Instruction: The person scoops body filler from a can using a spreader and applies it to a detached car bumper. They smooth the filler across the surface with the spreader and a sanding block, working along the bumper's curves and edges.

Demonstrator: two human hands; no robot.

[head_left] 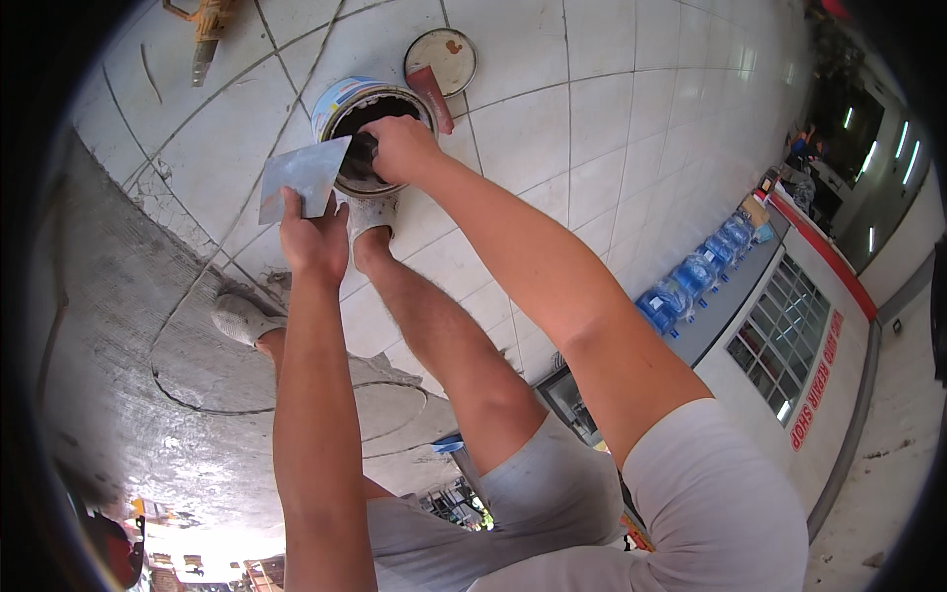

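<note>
Two bare hands are at work above a tiled floor [533, 123]. The left hand [316, 232] is closed on the lower edge of a flat grey metal plate [308, 173], thumb on the visible face; the far fingers are partly concealed. The plate is tilted beside an open round bucket [340, 96] with a blue-and-white outer wall and overlaps its near left edge in view; contact between the two cannot be confirmed. The right hand [402, 148] reaches over the rim into the bucket. Its fingers are curled, but the fingertips are lost in the dark interior; how far the grip is closed, and on what, cannot be told. The contents and their level are likewise obscured.

A stained round lid [441, 61] lies beyond the bucket, partly covered by a reddish block-like object [430, 99] of uncertain kind. An orange power tool [207, 35] is cut off by the upper edge. One perforated shoe [373, 210] is partly hidden by the bucket. Blue water bottles [695, 276] stand at right; the figure beyond them is too small and dim to make out.
</note>
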